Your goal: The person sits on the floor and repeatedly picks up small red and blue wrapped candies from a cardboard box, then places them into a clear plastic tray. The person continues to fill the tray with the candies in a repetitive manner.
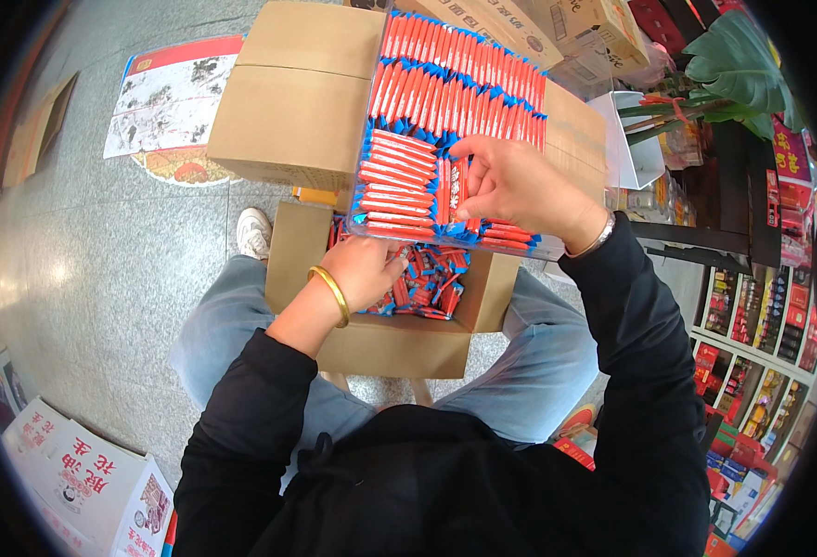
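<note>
My right hand reaches into a clear plastic bin, thumb and index finger at the two ends of a red-and-blue snack packet standing in the front part. Tight upright rows of matching packets fill the back of the bin. At the front left, a stack of packets lies crosswise. My left hand is lower, over an open cardboard carton between my knees, its fingers by loose packets. The bin's front edge hides some of its fingers, and whether they pinch a packet is unclear.
A closed cardboard box stands left of the bin, and another shows at its right. A leafy plant leans in at the upper right. Stocked shelves line the right side. A white printed carton sits lower left.
</note>
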